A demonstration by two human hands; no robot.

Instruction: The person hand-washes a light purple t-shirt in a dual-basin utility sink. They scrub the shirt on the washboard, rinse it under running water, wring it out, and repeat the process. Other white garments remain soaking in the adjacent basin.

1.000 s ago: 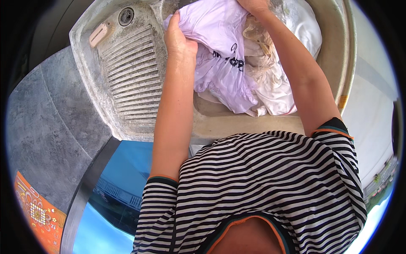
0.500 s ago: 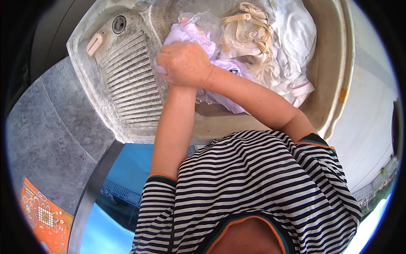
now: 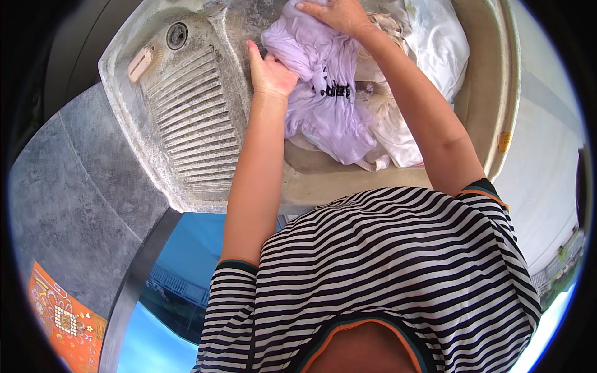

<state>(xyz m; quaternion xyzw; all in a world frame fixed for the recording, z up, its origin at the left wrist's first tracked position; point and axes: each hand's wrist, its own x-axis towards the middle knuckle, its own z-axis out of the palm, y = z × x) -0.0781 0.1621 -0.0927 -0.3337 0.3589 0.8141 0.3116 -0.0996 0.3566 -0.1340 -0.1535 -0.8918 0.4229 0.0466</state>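
Lilac cloth (image 3: 333, 121) lies bunched in the basin (image 3: 490, 81), hiding my left hand's (image 3: 272, 76) fingers, while the view's top edge crops my right hand (image 3: 341, 15), so I cannot tell how closed either grip is.

Washboard (image 3: 194, 124): is showing pale grey ridges striped with darker grooves
Lilac cloth (image 3: 308, 65): is spreading soft purple right of the washboard, bearing black print
White cloth (image 3: 440, 53): is showing plain, bright white farther right of the washboard
Beige cloth (image 3: 369, 65): is showing tan and cream right of the washboard
Brush (image 3: 142, 64): is showing pale pink at the washboard's upper left
Drain (image 3: 177, 36): is looking dark grey above the washboard
Slab (image 3: 68, 180): is displaying mottled grey left of the washboard
Panel (image 3: 65, 320): is glowing orange with a pale grid, below left of the washboard
Shirt (image 3: 373, 261): is carrying black and white stripes below right of the washboard, orange and dark green edging its collar
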